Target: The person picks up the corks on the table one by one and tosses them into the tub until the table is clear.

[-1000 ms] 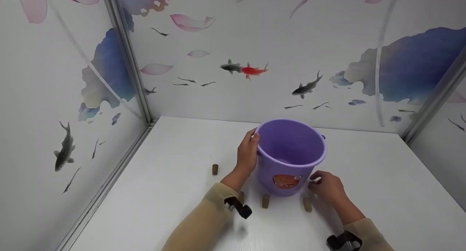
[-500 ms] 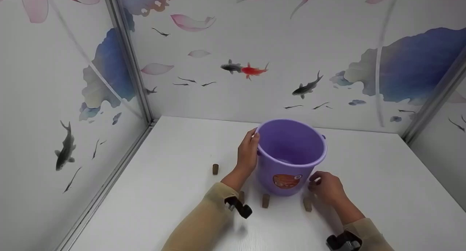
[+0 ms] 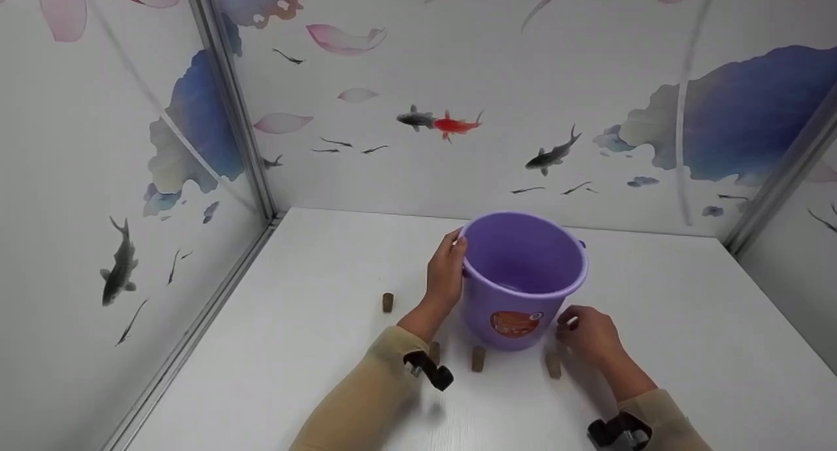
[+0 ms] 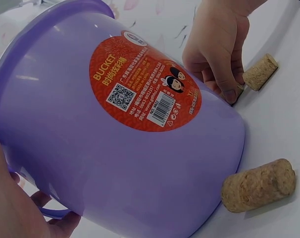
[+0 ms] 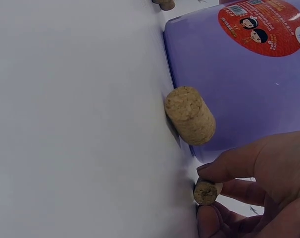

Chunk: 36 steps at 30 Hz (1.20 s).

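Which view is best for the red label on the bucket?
Left wrist: the red label on the bucket shows whole and large, the word BUCKET readable. Head has it whole but small, fine print unreadable; right wrist has only part, cropped by the frame edge.

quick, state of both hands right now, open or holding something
Left hand: closed, holding the purple bucket near its rim.
Right hand: closed, pinching a cork beside the bucket.
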Available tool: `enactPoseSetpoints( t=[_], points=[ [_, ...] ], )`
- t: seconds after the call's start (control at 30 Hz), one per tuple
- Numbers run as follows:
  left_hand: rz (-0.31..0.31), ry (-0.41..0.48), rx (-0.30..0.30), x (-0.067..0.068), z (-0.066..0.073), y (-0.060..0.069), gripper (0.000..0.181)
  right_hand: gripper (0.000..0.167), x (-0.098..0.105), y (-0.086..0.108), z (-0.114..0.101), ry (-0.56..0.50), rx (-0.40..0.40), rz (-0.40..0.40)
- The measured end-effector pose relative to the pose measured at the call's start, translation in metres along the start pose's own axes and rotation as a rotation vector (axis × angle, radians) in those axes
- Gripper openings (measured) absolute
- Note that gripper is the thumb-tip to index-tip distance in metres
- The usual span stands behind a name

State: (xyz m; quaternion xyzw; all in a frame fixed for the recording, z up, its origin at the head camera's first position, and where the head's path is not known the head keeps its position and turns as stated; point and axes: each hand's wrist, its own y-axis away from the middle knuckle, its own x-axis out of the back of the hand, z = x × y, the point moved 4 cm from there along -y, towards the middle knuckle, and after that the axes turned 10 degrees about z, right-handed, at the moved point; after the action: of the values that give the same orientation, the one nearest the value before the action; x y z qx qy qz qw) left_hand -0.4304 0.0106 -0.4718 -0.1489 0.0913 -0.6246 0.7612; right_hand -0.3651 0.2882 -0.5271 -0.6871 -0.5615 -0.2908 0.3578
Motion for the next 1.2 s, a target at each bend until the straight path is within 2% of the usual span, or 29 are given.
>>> enactPoseSetpoints(
  t=[0.5, 1.0, 1.2],
  points=[
    [-0.006, -0.004, 0.021, -0.0001, -0.0016, 0.0018, 0.046, 0.015, -0.0037, 0.0000, 0.0072, -0.022, -0.020, 0.010],
    [-0.006, 0.001, 0.003, 0.0021, 0.0009, 0.0010, 0.045, 0.015, -0.0029, -0.0047, 0.0064, -0.035, -0.013, 0.015],
    [-0.017, 0.020, 0.014, -0.0013, 0.0015, 0.0004, 0.045, 0.013, 0.0010, -0.0052, 0.0089, -0.036, 0.005, 0.054]
  ],
)
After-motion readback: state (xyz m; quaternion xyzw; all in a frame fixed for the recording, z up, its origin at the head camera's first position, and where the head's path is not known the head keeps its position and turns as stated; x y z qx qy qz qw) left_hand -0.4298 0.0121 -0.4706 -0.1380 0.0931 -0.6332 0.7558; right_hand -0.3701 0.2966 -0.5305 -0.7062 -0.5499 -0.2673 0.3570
